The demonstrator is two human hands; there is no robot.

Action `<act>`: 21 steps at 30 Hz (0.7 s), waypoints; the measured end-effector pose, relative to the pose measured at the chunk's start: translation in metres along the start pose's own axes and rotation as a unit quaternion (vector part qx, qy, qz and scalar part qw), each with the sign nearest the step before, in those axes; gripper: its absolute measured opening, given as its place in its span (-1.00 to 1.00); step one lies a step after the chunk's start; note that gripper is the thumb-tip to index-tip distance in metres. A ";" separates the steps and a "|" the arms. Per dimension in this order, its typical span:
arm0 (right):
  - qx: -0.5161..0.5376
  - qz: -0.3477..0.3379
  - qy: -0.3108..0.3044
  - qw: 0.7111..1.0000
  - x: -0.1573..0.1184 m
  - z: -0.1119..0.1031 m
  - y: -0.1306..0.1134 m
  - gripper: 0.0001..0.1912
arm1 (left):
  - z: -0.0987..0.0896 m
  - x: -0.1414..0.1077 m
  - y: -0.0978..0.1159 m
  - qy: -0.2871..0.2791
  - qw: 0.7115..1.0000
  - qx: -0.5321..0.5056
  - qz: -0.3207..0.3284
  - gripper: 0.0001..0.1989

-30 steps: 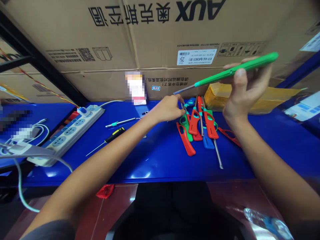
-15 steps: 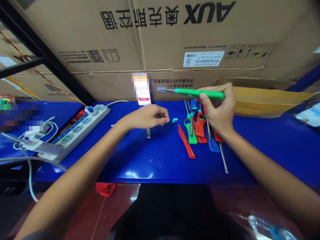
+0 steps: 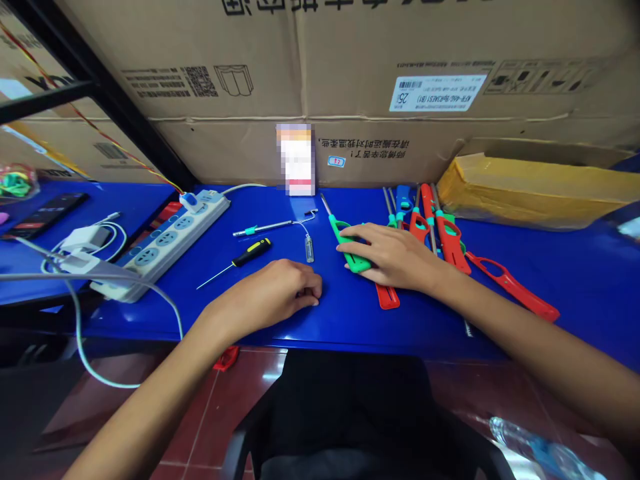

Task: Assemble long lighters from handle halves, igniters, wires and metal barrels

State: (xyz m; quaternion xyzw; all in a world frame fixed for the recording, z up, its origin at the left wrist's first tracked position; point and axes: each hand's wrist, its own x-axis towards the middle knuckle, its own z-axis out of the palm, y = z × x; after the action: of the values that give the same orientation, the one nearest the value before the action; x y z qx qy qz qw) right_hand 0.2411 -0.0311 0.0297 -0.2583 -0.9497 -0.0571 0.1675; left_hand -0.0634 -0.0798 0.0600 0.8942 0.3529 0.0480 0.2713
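My right hand [image 3: 393, 257] lies over a green long-nosed lighter [image 3: 356, 263] on the blue tabletop, its fingers bent around the handle. The lighter's metal nozzle points away and left. Beside it, my left hand [image 3: 287, 287] rests on the table with fingers curled in; whatever they may hold is hidden. Beyond my left hand are a black-and-yellow screwdriver [image 3: 253, 253], a thin metal tube [image 3: 273, 227] with a teal piece, and a small clear cylinder [image 3: 309, 249] joined by a thin wire. Several red, blue and green lighters [image 3: 450, 243] lie beyond and right of my right hand.
A white power strip [image 3: 163, 243] with cables runs along the left. A lit phone [image 3: 300, 163] leans on the large cardboard box [image 3: 350, 73] at the back. A yellow-taped carton [image 3: 535, 193] sits at the right. A black phone [image 3: 50, 213] lies far left.
My right hand has lowered the green lighter from the air onto the table. My left hand has come nearer to me, uncovering the screwdriver and tube. The view has shifted.
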 end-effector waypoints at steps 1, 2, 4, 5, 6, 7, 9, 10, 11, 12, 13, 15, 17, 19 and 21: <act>0.013 0.004 -0.013 1.000 0.000 0.001 -0.001 -0.56 | 0.000 0.000 -0.002 0.005 1.000 0.002 0.010 -0.86; 0.026 0.009 -0.022 0.999 0.001 0.002 -0.003 -0.56 | 0.000 -0.001 -0.004 0.012 1.000 0.005 0.018 -0.84; 0.052 0.017 -0.031 0.998 0.002 0.003 -0.006 -0.55 | 0.000 -0.001 -0.007 0.024 0.999 0.009 0.030 -0.83; 0.065 0.021 -0.035 0.997 0.002 0.004 -0.008 -0.54 | 0.000 -0.001 -0.009 0.030 0.999 0.012 0.033 -0.84; 0.078 0.027 -0.038 0.996 0.002 0.005 -0.009 -0.53 | -0.001 0.000 -0.010 0.035 0.999 0.016 0.035 -0.85; 0.091 0.034 -0.041 0.994 0.002 0.005 -0.011 -0.51 | -0.001 0.001 -0.012 0.040 0.998 0.023 0.034 -0.85; 0.114 0.049 -0.047 0.991 0.002 0.006 -0.012 -0.46 | -0.001 0.004 -0.016 0.046 0.998 0.043 0.025 -0.85; 0.125 0.053 -0.049 0.989 0.002 0.006 -0.012 -0.43 | -0.001 0.007 -0.018 0.050 0.997 0.057 0.017 -0.84; 0.135 0.055 -0.051 0.988 0.002 0.006 -0.012 -0.40 | 0.000 0.010 -0.019 0.054 0.996 0.075 0.009 -0.84; 0.144 0.054 -0.052 0.987 0.002 0.005 -0.012 -0.38 | 0.001 0.013 -0.019 0.055 0.994 0.096 0.001 -0.83; 0.152 0.052 -0.054 0.986 0.002 0.004 -0.011 -0.37 | 0.001 0.017 -0.019 0.056 0.991 0.120 -0.007 -0.82; 0.162 0.047 -0.056 0.984 0.000 0.003 -0.008 -0.38 | 0.004 0.026 -0.016 0.056 0.984 0.169 -0.026 -0.80; 0.166 0.042 -0.056 0.984 -0.001 0.002 -0.006 -0.40 | 0.005 0.034 -0.013 0.047 0.976 0.207 -0.049 -0.76; 0.168 0.040 -0.050 0.984 -0.003 0.001 -0.004 -0.43 | 0.006 0.043 -0.013 0.049 0.965 0.244 -0.080 -0.73; 0.168 0.040 -0.046 0.984 -0.003 0.002 -0.004 -0.47 | 0.005 0.050 -0.015 0.077 0.948 0.284 -0.120 -0.71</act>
State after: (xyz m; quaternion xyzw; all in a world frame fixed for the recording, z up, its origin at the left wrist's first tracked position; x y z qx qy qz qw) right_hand 0.2412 -0.0356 0.0266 -0.2661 -0.9415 0.1221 0.1672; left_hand -0.0337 -0.0398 0.0425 0.8788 0.4765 -0.0183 -0.0179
